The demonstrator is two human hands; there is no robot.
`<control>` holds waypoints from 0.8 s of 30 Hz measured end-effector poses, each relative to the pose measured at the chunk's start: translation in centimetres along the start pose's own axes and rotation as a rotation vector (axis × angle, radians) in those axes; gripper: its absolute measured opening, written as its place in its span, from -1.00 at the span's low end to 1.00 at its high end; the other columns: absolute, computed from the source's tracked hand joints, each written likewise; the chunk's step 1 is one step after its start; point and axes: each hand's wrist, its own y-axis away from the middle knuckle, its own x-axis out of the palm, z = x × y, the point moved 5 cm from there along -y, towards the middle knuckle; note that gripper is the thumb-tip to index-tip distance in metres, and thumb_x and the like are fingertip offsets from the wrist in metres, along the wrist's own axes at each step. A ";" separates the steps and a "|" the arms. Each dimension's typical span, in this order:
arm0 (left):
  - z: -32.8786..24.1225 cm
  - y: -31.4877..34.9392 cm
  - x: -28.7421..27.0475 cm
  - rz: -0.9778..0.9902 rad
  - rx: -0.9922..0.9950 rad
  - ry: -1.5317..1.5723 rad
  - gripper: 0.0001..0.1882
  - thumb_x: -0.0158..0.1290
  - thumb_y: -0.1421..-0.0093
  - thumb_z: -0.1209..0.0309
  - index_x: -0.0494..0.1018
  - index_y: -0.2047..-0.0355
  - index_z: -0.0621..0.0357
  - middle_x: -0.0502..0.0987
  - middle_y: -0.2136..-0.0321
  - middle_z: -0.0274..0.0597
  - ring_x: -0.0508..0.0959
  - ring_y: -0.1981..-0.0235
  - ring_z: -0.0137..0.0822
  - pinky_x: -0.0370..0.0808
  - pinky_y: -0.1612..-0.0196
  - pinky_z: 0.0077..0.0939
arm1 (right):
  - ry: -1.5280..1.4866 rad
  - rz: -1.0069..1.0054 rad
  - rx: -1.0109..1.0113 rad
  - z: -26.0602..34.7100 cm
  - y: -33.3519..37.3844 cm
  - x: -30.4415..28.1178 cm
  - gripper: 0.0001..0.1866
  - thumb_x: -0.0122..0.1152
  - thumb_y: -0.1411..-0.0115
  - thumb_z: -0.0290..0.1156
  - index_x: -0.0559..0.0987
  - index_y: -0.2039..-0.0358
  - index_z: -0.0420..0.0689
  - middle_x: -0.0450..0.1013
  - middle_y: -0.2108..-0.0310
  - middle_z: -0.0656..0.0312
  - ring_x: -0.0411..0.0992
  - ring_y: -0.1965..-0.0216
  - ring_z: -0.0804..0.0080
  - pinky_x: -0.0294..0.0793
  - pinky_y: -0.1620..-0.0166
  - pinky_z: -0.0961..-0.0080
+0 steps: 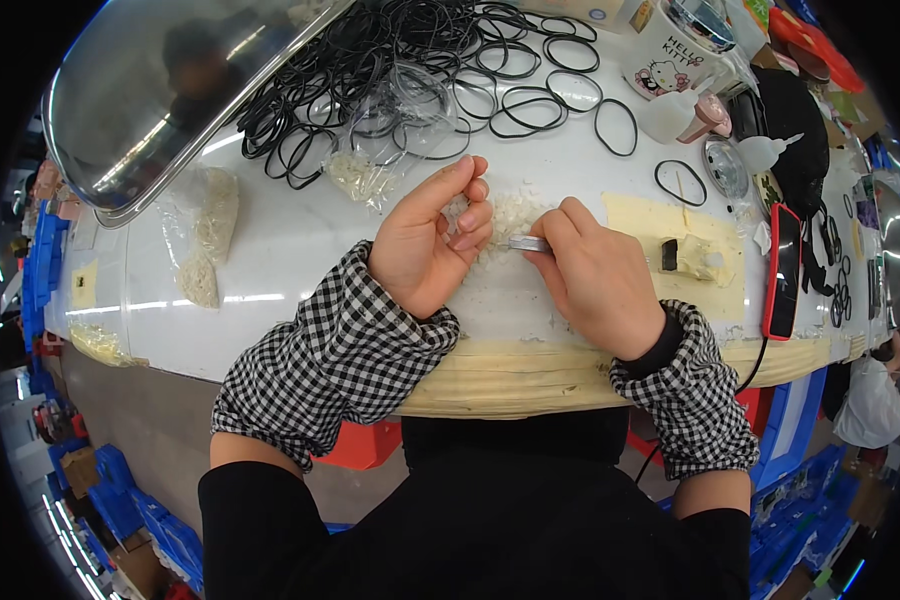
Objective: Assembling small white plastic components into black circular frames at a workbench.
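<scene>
Over the middle of the white table (300,262), my left hand (432,235) is cupped palm up, its fingers curled over some small whitish pieces (455,209). My right hand (602,275) is closed around a short, flat silver metal tool (528,243), whose tip points toward my left hand. Its full shape is hidden by my fingers, so I cannot tell its exact kind. Between and beyond both hands lies a loose heap of small translucent whitish pieces (518,210). The tool's tip is at the near edge of this heap.
Black rubber rings (400,50) pile up at the back, beside a large shiny metal tray (160,110). Clear bags of whitish pieces (210,225) lie at left. To the right are a yellow sheet (630,215), a red-cased phone (785,270) with a cable, and a white cup (670,60).
</scene>
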 end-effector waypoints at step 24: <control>1.8 1.1 1.8 0.228 -0.090 -0.290 -0.81 -0.10 -0.28 0.35 0.38 0.29 0.23 0.31 0.55 -0.42 0.18 0.59 -0.62 0.17 0.52 -0.79 | -0.524 -0.325 -0.046 0.9 -0.3 -3.7 -0.86 0.24 0.06 -0.61 0.47 0.46 -0.25 0.37 0.54 0.22 0.41 0.54 0.51 0.40 0.47 0.67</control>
